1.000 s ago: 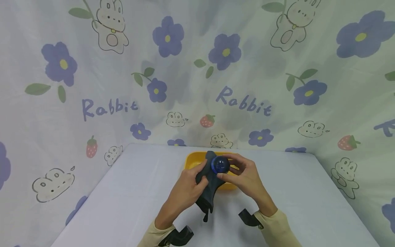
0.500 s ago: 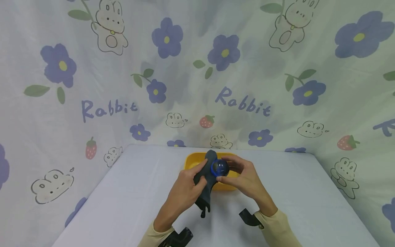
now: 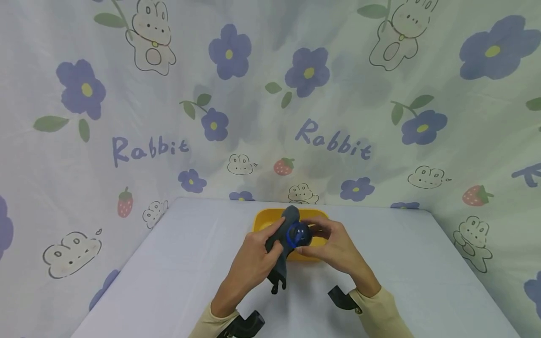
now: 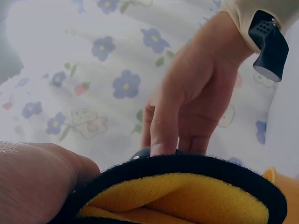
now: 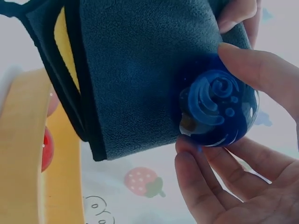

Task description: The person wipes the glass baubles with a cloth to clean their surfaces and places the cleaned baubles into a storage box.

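Note:
A dark grey plush cloth with black edging hangs from my left hand, thumb and fingers gripping it. Its yellow inner side shows as a fold in the left wrist view. My right hand holds a see-through blue ball between thumb and fingertips. Pale swirl markings show on the ball, and its left side lies against the cloth. Both hands work above a yellow tub, at its near side.
Inside the tub, a red ball shows in the right wrist view. White cloth covers the table. A hanging sheet with flowers and rabbits rises behind it. Each wrist carries a black camera mount.
The ball has turned in my right fingers and moved slightly down and left. The cloth's lower end has swung up and left a little. My left hand has barely moved.

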The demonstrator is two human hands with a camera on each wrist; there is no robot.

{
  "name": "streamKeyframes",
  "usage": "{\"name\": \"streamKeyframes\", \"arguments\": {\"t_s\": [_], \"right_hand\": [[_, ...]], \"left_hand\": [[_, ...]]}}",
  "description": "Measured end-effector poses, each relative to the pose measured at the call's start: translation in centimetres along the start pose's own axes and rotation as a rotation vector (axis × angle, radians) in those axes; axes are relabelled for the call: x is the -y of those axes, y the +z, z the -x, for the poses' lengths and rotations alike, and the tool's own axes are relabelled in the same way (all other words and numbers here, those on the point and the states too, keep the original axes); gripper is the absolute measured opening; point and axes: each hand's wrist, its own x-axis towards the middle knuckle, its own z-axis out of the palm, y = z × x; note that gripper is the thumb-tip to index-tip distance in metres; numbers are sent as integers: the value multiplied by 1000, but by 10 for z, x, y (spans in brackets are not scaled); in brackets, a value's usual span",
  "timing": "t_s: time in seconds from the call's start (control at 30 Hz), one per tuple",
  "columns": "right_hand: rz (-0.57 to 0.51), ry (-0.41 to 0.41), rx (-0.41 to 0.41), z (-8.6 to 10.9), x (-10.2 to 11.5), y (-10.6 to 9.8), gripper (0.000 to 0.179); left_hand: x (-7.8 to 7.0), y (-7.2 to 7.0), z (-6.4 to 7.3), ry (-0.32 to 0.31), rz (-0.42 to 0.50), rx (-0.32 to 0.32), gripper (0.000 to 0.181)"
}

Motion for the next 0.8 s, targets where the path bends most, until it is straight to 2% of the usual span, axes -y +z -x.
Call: {"name": "streamKeyframes", "arguments": {"t_s": [0.17,0.4,0.8], "right_hand": [[-22,-50,27,1,2,1,56],[-43,-74,52,4,3,2,53],[-132,-125,42,3,0,3,49]], "left_hand": [[0,-1,0,1,2,-14,52],[1,-2,0,15,29,-18,52],[4,-1,-1,19,27,-3,52]]}}
